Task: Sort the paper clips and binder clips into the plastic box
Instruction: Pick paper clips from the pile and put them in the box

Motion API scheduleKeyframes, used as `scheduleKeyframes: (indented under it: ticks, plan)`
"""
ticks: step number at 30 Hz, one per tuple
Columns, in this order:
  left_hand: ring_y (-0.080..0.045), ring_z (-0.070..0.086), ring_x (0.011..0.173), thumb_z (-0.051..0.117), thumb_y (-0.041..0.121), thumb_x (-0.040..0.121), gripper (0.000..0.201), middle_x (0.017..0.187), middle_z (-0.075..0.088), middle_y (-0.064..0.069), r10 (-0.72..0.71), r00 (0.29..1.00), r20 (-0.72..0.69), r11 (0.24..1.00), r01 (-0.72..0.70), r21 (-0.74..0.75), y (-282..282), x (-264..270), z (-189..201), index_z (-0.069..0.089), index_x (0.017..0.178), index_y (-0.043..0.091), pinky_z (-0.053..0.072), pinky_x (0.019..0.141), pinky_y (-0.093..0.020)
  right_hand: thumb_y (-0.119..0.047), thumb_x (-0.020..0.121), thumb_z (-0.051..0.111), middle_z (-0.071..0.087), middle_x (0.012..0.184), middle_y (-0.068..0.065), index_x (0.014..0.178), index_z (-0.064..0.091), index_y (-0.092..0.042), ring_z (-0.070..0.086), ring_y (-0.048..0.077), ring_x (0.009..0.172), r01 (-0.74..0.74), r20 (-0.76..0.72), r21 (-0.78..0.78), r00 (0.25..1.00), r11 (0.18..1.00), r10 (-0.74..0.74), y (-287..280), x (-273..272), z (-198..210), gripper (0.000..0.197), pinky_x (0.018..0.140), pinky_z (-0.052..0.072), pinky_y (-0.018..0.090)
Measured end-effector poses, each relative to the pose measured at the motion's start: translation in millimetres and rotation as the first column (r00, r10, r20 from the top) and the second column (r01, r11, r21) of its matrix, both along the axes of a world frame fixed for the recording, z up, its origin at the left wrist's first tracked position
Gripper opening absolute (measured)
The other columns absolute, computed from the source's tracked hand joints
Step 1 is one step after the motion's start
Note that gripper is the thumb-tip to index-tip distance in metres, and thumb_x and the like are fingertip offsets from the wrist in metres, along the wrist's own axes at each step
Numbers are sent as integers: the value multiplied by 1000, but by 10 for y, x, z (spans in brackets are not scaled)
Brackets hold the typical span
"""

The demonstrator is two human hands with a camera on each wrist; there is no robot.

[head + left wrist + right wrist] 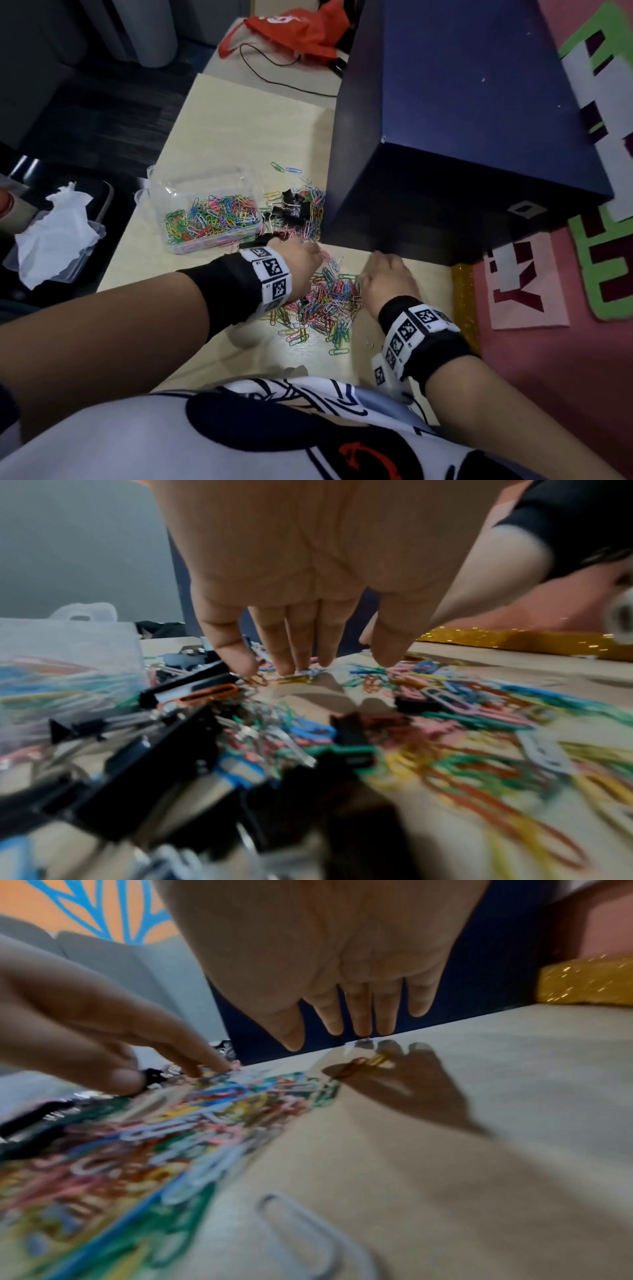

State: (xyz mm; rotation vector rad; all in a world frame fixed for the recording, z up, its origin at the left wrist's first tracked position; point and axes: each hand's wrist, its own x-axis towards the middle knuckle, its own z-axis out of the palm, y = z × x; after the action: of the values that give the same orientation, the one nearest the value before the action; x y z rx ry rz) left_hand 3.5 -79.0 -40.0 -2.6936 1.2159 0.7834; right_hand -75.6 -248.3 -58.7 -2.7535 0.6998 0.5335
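Note:
A loose heap of coloured paper clips (329,301) lies on the pale table between my hands. Black binder clips (294,205) sit mixed with more paper clips beyond it, next to the clear plastic box (161,185), which holds many coloured paper clips. My left hand (305,257) is at the heap's far left, and its straight fingertips (294,666) touch clips on the table. My right hand (387,274) hovers at the heap's right edge, with straight fingers (359,1026) pointing down just above bare table. Neither hand holds anything. Blurred binder clips (164,750) fill the left wrist view's foreground.
A large dark blue box (462,137) stands close behind both hands. A gold glitter strip (462,301) lines the table's right edge. An orange bag (294,31) and a black cable lie far back. A lid with white tissue (58,233) sits off to the left.

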Motion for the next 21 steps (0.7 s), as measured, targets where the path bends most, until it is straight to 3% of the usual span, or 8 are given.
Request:
scheduleKeyframes:
  ticks: [3, 6, 9, 11, 13, 16, 18, 21]
  plan:
    - [-24, 43, 126, 53, 28, 90, 50, 141, 43, 2, -79, 996, -40, 997, 79, -25, 81, -109, -10, 41, 139, 25, 37, 100, -47, -31, 95, 39, 40, 139, 5, 128, 46, -19, 41, 28, 126, -80, 13, -56, 997, 995, 81, -10, -86, -25, 36, 113, 26, 42]
    - [-25, 45, 124, 55, 32, 89, 54, 138, 45, 0, -98, 993, -66, 994, 94, -60, 141, -124, -7, 38, 140, 28, 40, 96, -44, -26, 95, 40, 45, 130, 0, 124, 51, -25, 42, 24, 121, -227, 84, -13, 970, 974, 227, 120, -183, -33, 31, 107, 30, 36]
    - [-26, 44, 121, 70, 49, 74, 83, 134, 43, -1, -93, 994, -54, 995, 91, -33, 168, -87, -16, 29, 143, 29, 41, 94, -44, -37, 94, 46, 42, 131, -2, 131, 46, -26, 40, 21, 122, -264, 81, 51, 962, 963, 260, 194, -204, 15, 38, 104, 35, 35]
    - [-27, 43, 119, 81, 57, 57, 110, 132, 41, -2, -132, 991, -2, 991, 132, 35, 178, -111, -43, 22, 145, 28, 41, 93, -46, -51, 84, 60, 36, 134, 0, 135, 38, -26, 37, 22, 124, -175, 58, 95, 984, 980, 170, 185, -203, 93, 61, 103, 39, 38]
    - [-27, 42, 119, 86, 53, 50, 118, 131, 39, -3, -151, 988, 31, 985, 148, 84, 158, -166, -70, 21, 144, 26, 42, 93, -48, -58, 66, 76, 26, 137, 2, 143, 23, -28, 31, 24, 128, -126, -70, 129, 988, 984, 136, 204, -201, 147, 98, 104, 40, 39]
    - [-27, 42, 120, 85, 46, 59, 99, 128, 40, -5, -103, 994, 34, 992, 100, 72, 79, -163, -61, 32, 139, 22, 42, 92, -47, -55, 57, 83, 18, 137, 3, 148, 4, -36, 30, 28, 128, -197, -170, 154, 960, 968, 222, 303, -191, 109, 122, 105, 38, 39]
    - [-28, 47, 117, 79, 41, 71, 81, 124, 45, -5, -64, 998, 9, 997, 64, 34, 48, -122, -40, 38, 137, 21, 43, 91, -45, -52, 65, 80, 18, 138, 2, 148, 11, -38, 32, 29, 127, -240, -120, 183, 957, 953, 264, 347, -178, 49, 109, 107, 36, 38]
    - [-29, 55, 108, 69, 33, 82, 57, 116, 51, -5, -51, 998, -29, 999, 52, 5, 60, -71, -40, 44, 132, 19, 47, 82, -41, -45, 78, 71, 24, 135, 3, 139, 33, -33, 38, 29, 124, -247, -49, 208, 964, 946, 262, 359, -180, -2, 73, 106, 37, 37]
